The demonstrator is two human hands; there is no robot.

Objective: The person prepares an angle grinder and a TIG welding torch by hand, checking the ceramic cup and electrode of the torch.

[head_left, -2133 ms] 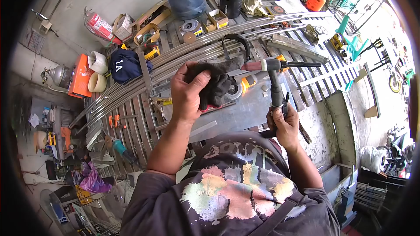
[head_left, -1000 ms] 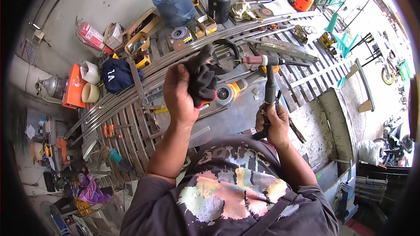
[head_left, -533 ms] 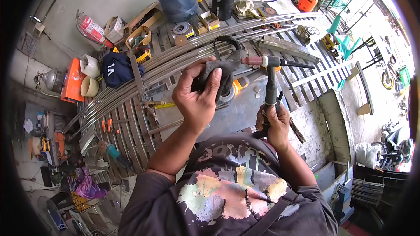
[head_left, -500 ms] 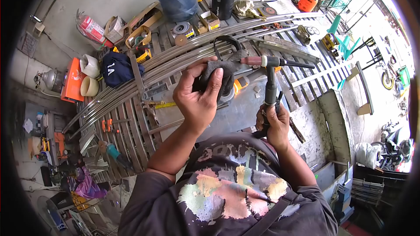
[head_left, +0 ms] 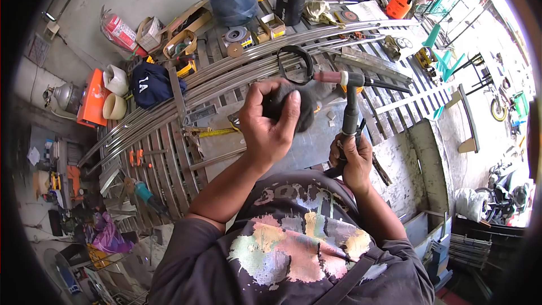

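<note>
My left hand (head_left: 265,130) pinches a bunched dark grey cloth (head_left: 305,112) between thumb and fingers, above the metal sheet on the bench. My right hand (head_left: 354,161) wraps round the handle of a TIG welding torch (head_left: 350,110), held upright in front of my body. The torch's reddish nozzle (head_left: 327,77) points left, just above and right of the cloth, and its long black back cap points right. Behind the cloth, a black curved band (head_left: 294,51) stands on the bench.
Long shiny metal tubes (head_left: 226,68) run across the slatted bench. A yellow tape measure strip (head_left: 217,132) lies by the metal sheet (head_left: 226,152). Farther back are a blue bucket (head_left: 231,0), a black jug (head_left: 291,3) and a fire extinguisher (head_left: 119,31). A dark blue cap (head_left: 151,86) sits at left.
My left hand has moved right and slightly down with the cloth, uncovering more of the black band. The torch and my right hand have stayed almost still.
</note>
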